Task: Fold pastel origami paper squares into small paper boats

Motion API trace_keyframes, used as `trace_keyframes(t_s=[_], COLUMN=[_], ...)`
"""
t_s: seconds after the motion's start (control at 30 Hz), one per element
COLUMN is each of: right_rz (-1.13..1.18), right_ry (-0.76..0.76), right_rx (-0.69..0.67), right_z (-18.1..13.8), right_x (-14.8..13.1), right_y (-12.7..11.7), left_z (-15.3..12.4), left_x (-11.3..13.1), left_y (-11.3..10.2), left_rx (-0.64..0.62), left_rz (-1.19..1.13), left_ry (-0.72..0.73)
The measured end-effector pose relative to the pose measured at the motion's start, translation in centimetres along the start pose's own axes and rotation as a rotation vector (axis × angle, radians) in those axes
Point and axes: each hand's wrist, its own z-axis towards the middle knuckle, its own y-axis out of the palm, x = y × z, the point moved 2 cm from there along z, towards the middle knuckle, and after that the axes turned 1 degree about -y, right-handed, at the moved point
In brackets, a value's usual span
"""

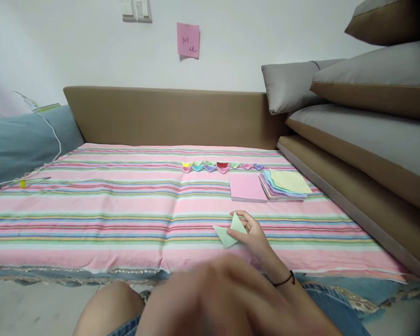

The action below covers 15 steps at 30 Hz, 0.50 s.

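Note:
A pale green folded paper is pinched between the thumb and fingers of my right hand, just above the striped cloth. Two pointed flaps of the paper stick up. My left hand is close to the camera at the bottom middle, smeared by motion, so its fingers cannot be made out. Beyond my right hand lie a stack of pink square paper and a fanned stack of mixed-colour paper with pale yellow on top. Behind them stand several small folded paper boats in a row.
Grey and brown cushions are piled along the right. A brown backrest runs along the wall, where a pink note hangs. At left, a white cable trails from a blue armrest onto the cloth. My knee shows below.

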Motion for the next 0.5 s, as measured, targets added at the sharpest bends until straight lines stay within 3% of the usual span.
trace_keyframes(t_s=[0.13, 0.23, 0.3, 0.37, 0.43, 0.5], right_rz=[-0.043, -0.014, 0.052, 0.110, 0.151, 0.185], right_ry=[-0.145, -0.161, -0.113, -0.064, -0.029, 0.007], right_rx=[0.036, 0.106, 0.153, 0.216, 0.259, 0.247], right_z=[-0.4, -0.5, -0.5, -0.3, -0.1, 0.1], right_x=[-1.9, -2.1, -1.5, -0.8, -0.2, 0.0], right_y=[0.2, 0.3, 0.5, 0.8, 1.2, 1.5], left_z=[7.5, 10.9, 11.7, 11.8, 11.6, 11.6], left_x=[-3.7, -8.0, -10.6, -12.4, -13.3, -13.4], left_y=[0.2, 0.1, 0.2, 0.8, 1.5, 1.7], left_rx=[-0.043, -0.013, 0.036, -0.043, -0.110, -0.098], left_rz=[0.067, 0.167, 0.109, -0.046, -0.229, -0.341], left_ry=[0.055, 0.113, 0.144, 0.069, -0.027, -0.102])
